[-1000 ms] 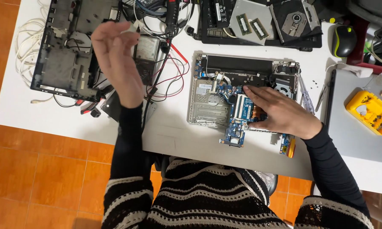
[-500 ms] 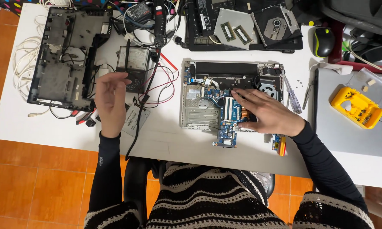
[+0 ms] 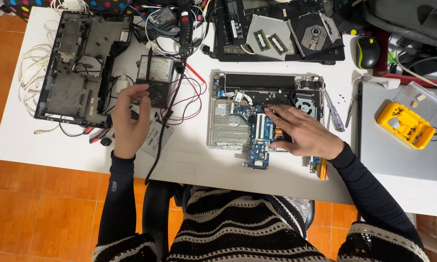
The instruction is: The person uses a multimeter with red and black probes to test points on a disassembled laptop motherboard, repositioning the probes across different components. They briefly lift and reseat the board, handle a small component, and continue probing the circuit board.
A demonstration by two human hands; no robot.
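1. Head view, left side: the left hand [image 3: 130, 121] is now low over the counter [image 3: 189, 160], at about 9 o'clock from the opened laptop base [image 3: 264, 114]. One second ago it was lifted high and blurred in front of the camera; half a second ago it was already lower. Now its fingers are loosely curled and hold nothing, with the fingertips close to the analog multimeter [image 3: 154, 80], which lies at 12 o'clock from the hand.

2. Around this hand: a flat grey plate [image 3: 155, 138] lies just beside it at 3 o'clock, red and black test leads [image 3: 179, 104] run past it, and an empty black laptop shell [image 3: 77, 68] lies at 10 o'clock.

3. Head view, right side: the right hand [image 3: 303, 131] lies flat and spread on the blue circuit board [image 3: 260, 133] inside the laptop base, palm down, grasping nothing. In both earlier pictures it rests at the same place, so it has hardly moved.

4. At 3 o'clock from this hand lie a clear-handled screwdriver [image 3: 334, 114] and a yellow parts tray [image 3: 405, 124].

5. My judgement: the work stays at the board, with the right hand steadying it, while the free left hand has come down near the measuring tools.
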